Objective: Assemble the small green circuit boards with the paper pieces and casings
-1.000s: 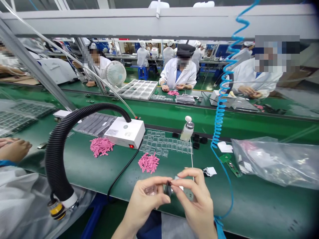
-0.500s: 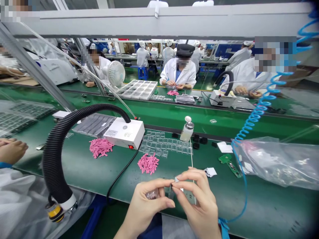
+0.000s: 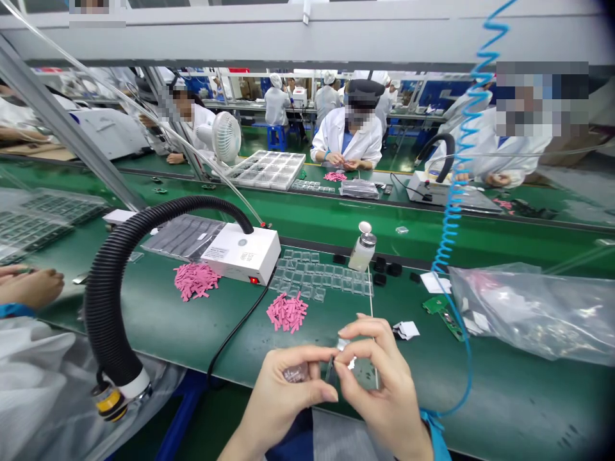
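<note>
Near the front edge of the bench, my left hand (image 3: 283, 387) is closed, holding a small clear plastic piece (image 3: 330, 372) on edge between thumb and forefinger. More clear plastic (image 3: 296, 372) shows inside its curled fingers. My right hand (image 3: 387, 378) pinches the top edge of the held piece with thumb and forefinger, its other fingers raised. White scraps (image 3: 343, 344) show by the right fingers; whether they are held is unclear. Beyond the hands lie a pile of pink strips (image 3: 287, 312) and rows of clear square pieces (image 3: 327, 280).
A white box (image 3: 245, 253) with a black flexible hose (image 3: 103, 288) stands left, near another pink pile (image 3: 196, 282). A pump bottle (image 3: 362, 251), black blocks (image 3: 394, 269), green circuit boards (image 3: 439, 307) and a plastic bag (image 3: 528, 314) lie beyond and right. A blue coiled cord (image 3: 451, 211) hangs right.
My right fingertips have shifted slightly along the plastic piece, and the hand is a little lower. The blue coiled cord has swung left. The view has shifted slightly.
</note>
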The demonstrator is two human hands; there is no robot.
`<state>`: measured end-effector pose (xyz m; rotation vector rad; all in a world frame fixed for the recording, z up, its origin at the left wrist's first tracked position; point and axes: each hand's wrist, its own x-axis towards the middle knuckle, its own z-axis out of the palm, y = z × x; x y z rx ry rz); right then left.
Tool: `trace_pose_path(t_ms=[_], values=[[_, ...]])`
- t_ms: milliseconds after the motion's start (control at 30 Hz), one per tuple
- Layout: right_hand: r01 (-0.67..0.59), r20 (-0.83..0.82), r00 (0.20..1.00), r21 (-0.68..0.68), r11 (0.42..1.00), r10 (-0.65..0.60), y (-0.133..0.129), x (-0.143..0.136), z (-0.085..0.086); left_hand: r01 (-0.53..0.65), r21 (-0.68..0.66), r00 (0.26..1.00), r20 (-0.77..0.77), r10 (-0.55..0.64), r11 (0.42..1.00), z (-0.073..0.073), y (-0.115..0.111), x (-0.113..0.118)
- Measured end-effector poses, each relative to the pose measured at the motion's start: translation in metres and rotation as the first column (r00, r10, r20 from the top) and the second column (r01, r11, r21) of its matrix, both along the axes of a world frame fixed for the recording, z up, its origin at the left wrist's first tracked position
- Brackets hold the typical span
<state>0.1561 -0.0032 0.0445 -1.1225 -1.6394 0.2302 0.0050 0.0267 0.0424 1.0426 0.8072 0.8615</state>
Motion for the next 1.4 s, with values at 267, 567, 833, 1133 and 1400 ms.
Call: trace_pose_path(t_ms=[267, 567, 833, 1133, 1400], values=[[0.008, -0.046, 0.999, 0.048, 0.999, -0.006, 0.000, -0.005, -0.004, 0.082, -0.259, 0.957, 0.290, -0.004, 0.962, -0.016, -0.003, 0.003], [0.044, -0.390, 0.914, -0.188, 0.981, -0.115, -0.002, -0.005, -0.027, 0.048, -0.389, 0.920, 0.375, 0.111, 0.920, -0.029, -0.005, -0.002], [0.134, -0.057, 0.978, -0.571, 0.810, -0.203, 0.006, 0.024, -0.099, 0.009, -0.458, 0.891, 0.408, 0.201, 0.889, -0.040, -0.007, -0.024], [0.292, 0.249, 0.949, -0.453, 0.842, -0.195, 0.001, 0.033, -0.148, -0.476, -0.610, 0.658, 0.232, 0.716, 0.634, -0.080, -0.041, -0.113], [0.315, 0.289, 0.936, -0.438, 0.842, -0.200, 0.004, 0.033, -0.157, -0.617, -0.705, 0.268, 0.230, 0.936, 0.350, -0.111, -0.063, -0.169]])
